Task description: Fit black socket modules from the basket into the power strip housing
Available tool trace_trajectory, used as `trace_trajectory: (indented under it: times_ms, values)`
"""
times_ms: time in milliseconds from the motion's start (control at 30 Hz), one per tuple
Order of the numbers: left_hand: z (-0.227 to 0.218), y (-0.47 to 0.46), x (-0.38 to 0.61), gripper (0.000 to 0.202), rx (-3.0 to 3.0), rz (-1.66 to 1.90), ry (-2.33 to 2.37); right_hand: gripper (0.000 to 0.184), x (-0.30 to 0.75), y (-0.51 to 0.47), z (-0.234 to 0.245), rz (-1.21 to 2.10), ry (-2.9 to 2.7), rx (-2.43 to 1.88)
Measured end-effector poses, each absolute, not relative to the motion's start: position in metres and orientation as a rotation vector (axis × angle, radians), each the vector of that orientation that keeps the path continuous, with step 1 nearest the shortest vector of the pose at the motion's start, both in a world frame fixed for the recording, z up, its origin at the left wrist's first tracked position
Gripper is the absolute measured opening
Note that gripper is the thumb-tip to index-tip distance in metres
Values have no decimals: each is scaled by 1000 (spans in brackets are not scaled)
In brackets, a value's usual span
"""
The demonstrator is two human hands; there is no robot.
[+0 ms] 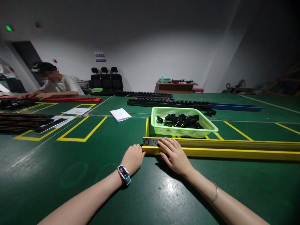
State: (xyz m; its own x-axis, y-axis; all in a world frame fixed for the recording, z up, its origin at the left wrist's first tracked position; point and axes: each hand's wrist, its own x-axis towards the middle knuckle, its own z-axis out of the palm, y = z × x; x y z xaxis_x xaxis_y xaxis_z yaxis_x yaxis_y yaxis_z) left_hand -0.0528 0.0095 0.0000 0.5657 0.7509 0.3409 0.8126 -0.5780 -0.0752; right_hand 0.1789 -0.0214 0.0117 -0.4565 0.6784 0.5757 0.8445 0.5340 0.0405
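Note:
A long yellow metal channel (222, 153) lies across the green table, running out of view at the right. Two dark socket modules sit in its left end: one socket (147, 142) shows whole, while the other socket (154, 142) is partly under my fingers. My left hand (134, 158), a smart band on its wrist, is closed around the channel's left end. Over the channel lies my right hand (174, 154), fingers stretched out flat across the second socket and thumb against the front wall. Just behind stands a light green basket (185, 132) of black socket pieces (181, 120).
White papers (120, 114) lie left of the basket. Dark rails (164, 102) and a blue rail (234, 107) stretch across the far side. A phone (50, 125) rests by brown rails at left. Another person (61, 84) leans over a red rail (77, 99).

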Motion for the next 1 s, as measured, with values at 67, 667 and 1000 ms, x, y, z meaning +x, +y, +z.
trace_trajectory:
  times_ms: [67, 667, 1000]
  values:
    - [-1, 11, -54, 34, -2580, -396, -1298, 47, 176, -22, 11, -415, -2325, -1198]
    - [-4, 22, -59, 23, -2783, -631, -1356, 49, 172, -25, 9, -395, -2353, -1108]
    - [-6, 23, -59, 20, -2811, -636, -1361, 40, 172, -24, 8, -377, -2244, -1181]
